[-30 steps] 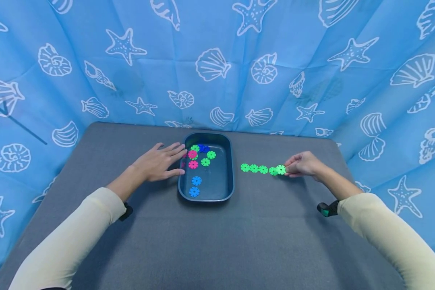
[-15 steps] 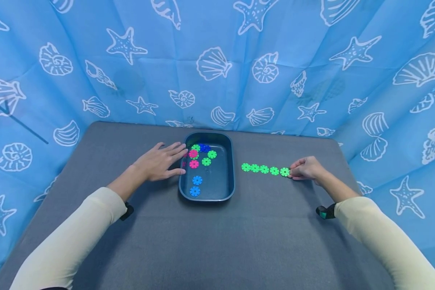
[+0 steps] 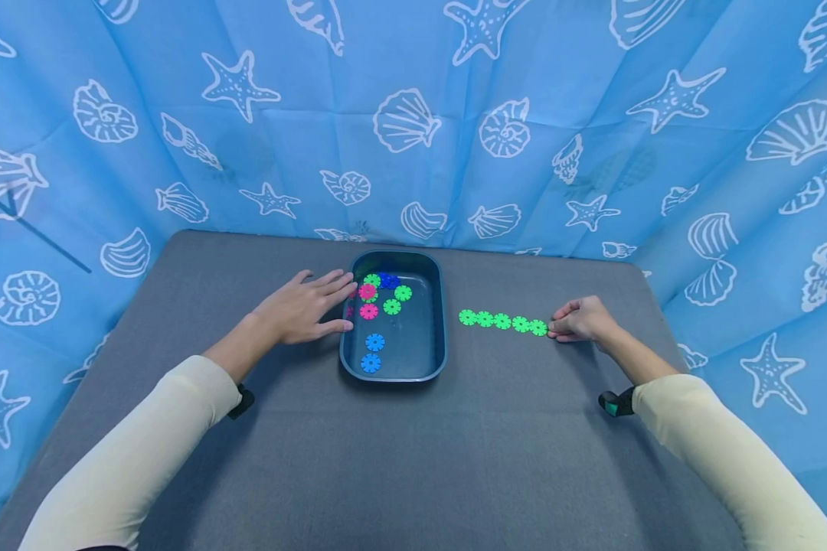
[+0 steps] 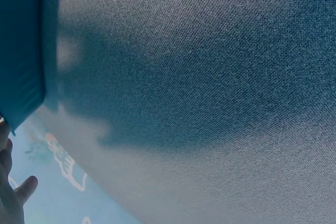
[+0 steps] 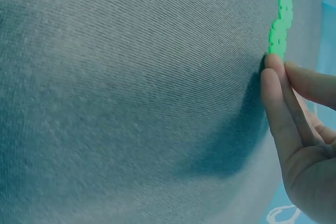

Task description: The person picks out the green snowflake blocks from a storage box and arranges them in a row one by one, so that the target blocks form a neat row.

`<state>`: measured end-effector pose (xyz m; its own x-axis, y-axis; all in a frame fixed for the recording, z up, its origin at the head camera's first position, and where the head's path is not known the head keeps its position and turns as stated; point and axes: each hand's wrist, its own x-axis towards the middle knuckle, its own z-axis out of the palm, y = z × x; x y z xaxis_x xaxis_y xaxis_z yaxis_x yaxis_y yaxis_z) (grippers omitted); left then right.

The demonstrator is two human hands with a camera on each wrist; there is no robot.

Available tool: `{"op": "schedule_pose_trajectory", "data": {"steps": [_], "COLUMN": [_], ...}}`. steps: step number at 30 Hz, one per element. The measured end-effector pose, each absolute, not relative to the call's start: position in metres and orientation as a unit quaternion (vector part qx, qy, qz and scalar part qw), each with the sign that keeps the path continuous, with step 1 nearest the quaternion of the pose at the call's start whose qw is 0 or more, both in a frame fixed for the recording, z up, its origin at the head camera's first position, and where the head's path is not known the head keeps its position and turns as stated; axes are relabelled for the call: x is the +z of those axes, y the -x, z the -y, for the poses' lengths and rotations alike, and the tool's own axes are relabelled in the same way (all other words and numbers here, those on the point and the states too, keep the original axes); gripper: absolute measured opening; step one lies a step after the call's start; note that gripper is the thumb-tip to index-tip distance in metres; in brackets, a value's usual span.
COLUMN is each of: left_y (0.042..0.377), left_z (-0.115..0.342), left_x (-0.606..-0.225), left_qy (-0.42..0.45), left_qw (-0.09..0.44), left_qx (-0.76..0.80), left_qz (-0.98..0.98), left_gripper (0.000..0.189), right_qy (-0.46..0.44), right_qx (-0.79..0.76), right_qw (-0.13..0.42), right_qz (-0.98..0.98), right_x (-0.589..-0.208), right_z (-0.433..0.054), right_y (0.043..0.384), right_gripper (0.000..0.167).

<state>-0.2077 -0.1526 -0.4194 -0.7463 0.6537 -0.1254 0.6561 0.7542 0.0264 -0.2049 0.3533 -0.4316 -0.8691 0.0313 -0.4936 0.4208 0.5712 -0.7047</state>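
A row of several green notched discs (image 3: 501, 321) lies on the table to the right of the tray. At its right end my right hand (image 3: 580, 320) pinches the last green disc (image 3: 537, 327) between thumb and fingertips. The right wrist view shows those fingers (image 5: 273, 85) at the near end of the green row (image 5: 285, 9). My left hand (image 3: 306, 308) rests with spread, straight fingers at the left rim of the dark tray (image 3: 444, 337). In the left wrist view, part of that hand (image 4: 11, 192) shows beneath the tray's corner (image 4: 21, 77).
Inside the tray lie two light blue discs (image 3: 374, 352), pink discs (image 3: 368, 311), green discs (image 3: 392, 307) and dark blue ones (image 3: 389, 282). A grey cloth covers the table (image 3: 413, 459). Behind it hangs a blue curtain (image 3: 413, 191) with white shell prints.
My right hand has drawn slightly right and toward me, lowering the last green disc from overlapping its neighbour to the row's end. It then shifted a little left against the row. The left hand stays put.
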Motion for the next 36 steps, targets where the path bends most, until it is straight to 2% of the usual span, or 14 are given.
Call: {"op": "schedule_pose_trajectory", "data": {"steps": [6,10,16,20,31,36], "left_y": [0.208,0.208,0.206,0.207,0.207,0.207], "left_z": [0.153,0.154,0.154,0.154,0.153,0.153], "left_x": [-0.418,-0.418,-0.418,-0.417,-0.418,-0.418], "left_qy": [-0.348,-0.347,-0.349,-0.35,-0.346,-0.343], "left_qw": [0.068,0.068,0.065,0.062,0.062,0.064], "left_qx": [-0.01,-0.009,-0.007,-0.007,-0.013,-0.01], "left_qz": [-0.935,-0.935,-0.935,-0.935,-0.936,-0.937], "left_gripper": [0.08,0.08,0.079,0.079,0.08,0.08], "right_qy": [-0.118,-0.086,-0.032,-0.019,0.014,0.013], "right_qx": [-0.44,-0.45,-0.494,-0.532,-0.54,-0.501], "right_qw": [0.223,0.237,0.289,0.316,0.362,0.399], "right_qz": [-0.862,-0.857,-0.82,-0.786,-0.76,-0.768], "right_x": [-0.418,-0.4,-0.371,-0.361,-0.361,-0.365], "right_z": [-0.345,-0.33,-0.291,-0.254,-0.165,-0.139], "right_y": [0.21,0.217,0.231,0.239,0.245,0.247], "right_gripper": [0.026,0.033,0.046,0.047,0.044,0.052]}}
